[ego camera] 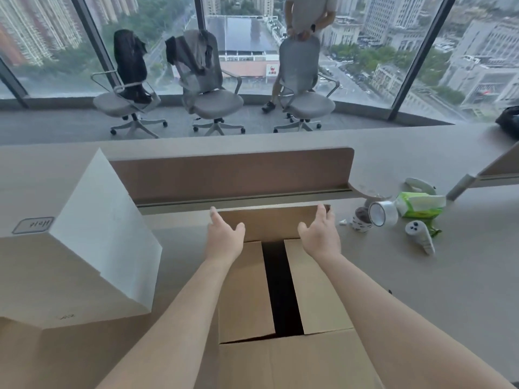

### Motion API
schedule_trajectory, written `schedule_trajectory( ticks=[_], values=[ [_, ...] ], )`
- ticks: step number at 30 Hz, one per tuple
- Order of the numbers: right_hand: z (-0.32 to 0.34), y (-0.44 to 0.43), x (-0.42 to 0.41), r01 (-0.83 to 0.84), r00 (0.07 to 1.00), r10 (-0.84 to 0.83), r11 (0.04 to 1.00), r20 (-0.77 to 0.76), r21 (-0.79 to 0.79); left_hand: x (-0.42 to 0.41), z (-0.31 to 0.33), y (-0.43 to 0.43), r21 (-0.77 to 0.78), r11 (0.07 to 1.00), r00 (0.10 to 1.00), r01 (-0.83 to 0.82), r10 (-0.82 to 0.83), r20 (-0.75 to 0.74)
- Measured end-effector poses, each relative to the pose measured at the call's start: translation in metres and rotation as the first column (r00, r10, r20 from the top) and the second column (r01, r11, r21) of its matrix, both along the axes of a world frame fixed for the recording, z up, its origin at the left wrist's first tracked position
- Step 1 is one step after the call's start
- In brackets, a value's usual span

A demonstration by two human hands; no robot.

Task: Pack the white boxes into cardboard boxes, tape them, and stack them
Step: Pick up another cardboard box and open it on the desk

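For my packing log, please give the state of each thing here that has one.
cardboard box: side flaps folded in, gap between, far flap raised
left hand: open, on far flap
right hand: open, on far flap
white box: closed, tilted
tape roll: on edge

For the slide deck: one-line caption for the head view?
Both hands, left and right, reach for the far flap of the cardboard box; tape roll waits nearby.

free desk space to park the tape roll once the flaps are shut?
Bare desk right of the cardboard box, nearer than the tape roll. Crowded: tape and wipes pack far right; white box fills the left.
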State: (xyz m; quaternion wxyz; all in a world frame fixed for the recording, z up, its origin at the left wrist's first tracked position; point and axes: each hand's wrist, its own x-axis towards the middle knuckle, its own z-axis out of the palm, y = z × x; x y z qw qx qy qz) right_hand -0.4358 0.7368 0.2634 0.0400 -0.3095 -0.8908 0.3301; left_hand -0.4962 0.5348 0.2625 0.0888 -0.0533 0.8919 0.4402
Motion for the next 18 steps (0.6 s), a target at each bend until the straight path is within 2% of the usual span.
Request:
schedule_trajectory(
  ticks=[3, 9, 14, 18],
  values=[
    [-0.013, 0.003, -0.017, -0.096, 0.995, 0.097, 0.995, 0.026, -0.020, -0.009, -0.007, 0.012, -0.026, 1.000, 1.000, 0.004, -0.004, -0.006],
    [-0.042, 0.009, -0.039, -0.307, 0.947, 0.299, 0.950, 0.119, 0.053, -0.022, -0.040, 0.028, -0.198, 0.974, 0.991, 0.112, -0.094, 0.098],
    [-0.070, 0.011, -0.049, -0.384, 0.913, 0.368, 0.921, 0.176, 0.070, -0.021, -0.068, 0.030, -0.356, 0.902, 0.969, 0.243, -0.212, 0.124],
    [-0.082, 0.008, -0.049, -0.421, 0.894, 0.389, 0.899, 0.221, 0.122, -0.015, -0.084, 0.027, -0.397, 0.875, 0.960, 0.278, -0.245, 0.133]
  ],
)
